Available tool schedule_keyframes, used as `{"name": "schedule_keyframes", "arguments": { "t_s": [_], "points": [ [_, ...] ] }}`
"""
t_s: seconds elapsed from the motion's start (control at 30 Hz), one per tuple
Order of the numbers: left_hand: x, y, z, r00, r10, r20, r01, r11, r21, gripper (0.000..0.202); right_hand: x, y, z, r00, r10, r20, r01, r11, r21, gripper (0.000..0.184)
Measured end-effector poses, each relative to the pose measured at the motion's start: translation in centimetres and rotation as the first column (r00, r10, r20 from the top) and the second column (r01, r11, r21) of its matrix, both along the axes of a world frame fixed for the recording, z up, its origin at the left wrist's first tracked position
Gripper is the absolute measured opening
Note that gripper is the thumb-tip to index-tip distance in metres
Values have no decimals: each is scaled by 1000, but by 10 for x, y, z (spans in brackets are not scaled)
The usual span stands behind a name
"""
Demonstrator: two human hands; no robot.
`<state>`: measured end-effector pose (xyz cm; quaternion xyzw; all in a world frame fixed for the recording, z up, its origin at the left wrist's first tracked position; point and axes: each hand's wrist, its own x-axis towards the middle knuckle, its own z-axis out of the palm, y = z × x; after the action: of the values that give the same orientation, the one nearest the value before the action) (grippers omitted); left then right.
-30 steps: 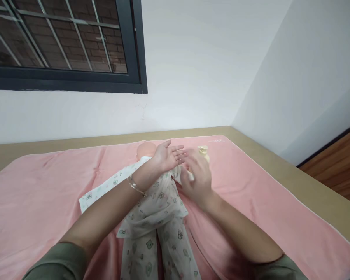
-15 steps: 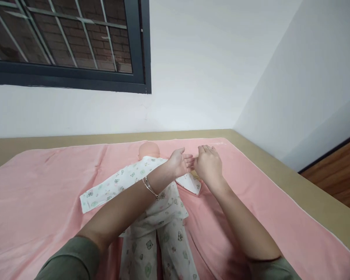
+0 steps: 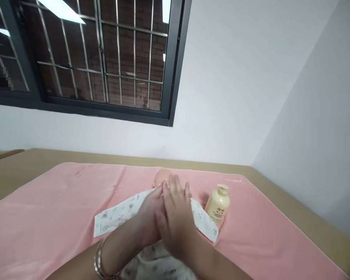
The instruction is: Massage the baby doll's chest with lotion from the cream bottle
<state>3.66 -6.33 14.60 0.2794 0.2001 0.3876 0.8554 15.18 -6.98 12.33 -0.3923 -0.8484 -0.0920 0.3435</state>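
Fingers (image 3: 175, 188) of the right hand (image 3: 176, 221): straight, close together, pointing away from the person, laid flat over the left hand (image 3: 148, 217).
Left hand: palm pressed against the right; its fingers are covered by the right hand, so whether they are spread or curled cannot be told. Neither hand grips any item.
Bracelet (image 3: 99, 259): metal, on the left wrist.
Doll (image 3: 162, 178): lying on its back directly beneath the joined hands, bare head toward the wall, dressed in white printed clothing; one sleeve (image 3: 116, 213) stretched out flat to the left, the other (image 3: 206, 224) to the right.
Pump bottle (image 3: 218, 204): cream-coloured, upright, just beside the doll's right-hand sleeve, apart from both hands.
Towel (image 3: 46, 217): pink, spread under the doll and bottle.
Counter (image 3: 294, 206): tan, carrying the towel, set into the corner of the room.
Window (image 3: 105, 58): dark frame, barred, in the wall behind the counter.
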Motion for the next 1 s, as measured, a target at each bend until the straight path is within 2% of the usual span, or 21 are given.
{"name": "schedule_keyframes", "arguments": {
  "t_s": [0.1,0.2,0.23,0.3,0.4,0.47,0.57,0.6,0.67,0.7,0.77,0.8,0.83,0.87,0.93,0.97,1.0],
  "points": [
    [-25,9,12,997,76,-23,-76,996,38,66,-12,7,-15,975,201,92,-205,978,36,77],
    [-26,12,4,987,142,-69,-133,983,125,68,-5,33,-16,930,334,152,-342,939,30,73],
    [-20,11,-3,980,190,-62,-179,971,156,67,-2,42,-15,934,331,136,-335,942,5,69],
    [-4,9,-18,969,240,-50,-228,957,179,59,0,55,-12,974,225,40,-221,972,-84,62],
    [10,14,-31,983,173,-67,-162,977,135,55,-10,51,-10,997,7,-79,-24,977,-212,58],
    [5,25,-28,984,168,-56,-161,980,118,63,-18,37,-13,998,29,-56,-40,978,-206,61],
    [-12,38,-15,972,235,-27,-231,966,113,67,-13,23,-22,970,240,48,-233,965,-118,75],
    [-17,38,-11,970,243,-15,-240,964,117,66,-7,25,-25,947,309,88,-301,949,-91,75],
    [-21,31,-9,976,219,-10,-215,967,138,63,13,38,-31,917,377,133,-374,926,-49,65],
    [-21,26,-10,978,205,-20,-200,967,157,63,22,48,-33,935,342,96,-341,940,-18,62],
    [-21,18,-20,971,231,-65,-208,945,251,63,36,70,-35,983,171,-62,-171,985,4,55],
    [-21,18,-28,947,305,-101,-255,905,340,62,38,80,-35,987,72,-144,-76,997,-21,53],
    [-22,20,-37,900,411,-144,-310,837,450,61,36,87,-35,980,-14,-200,1,998,-64,53],
    [-25,25,-49,810,557,-181,-370,726,580,60,31,92,-35,973,-76,-219,52,992,-113,53],
    [-30,41,-74,532,807,-255,-349,483,803,56,13,95,-38,977,-125,-172,93,979,-181,53],
    [-33,50,-87,388,884,-261,-319,395,862,55,3,93,-40,985,-126,-121,100,975,-200,54],
    [-34,58,-99,299,912,-282,-271,364,891,53,-6,90,-44,991,-115,-65,99,972,-212,54]
  ]
}}
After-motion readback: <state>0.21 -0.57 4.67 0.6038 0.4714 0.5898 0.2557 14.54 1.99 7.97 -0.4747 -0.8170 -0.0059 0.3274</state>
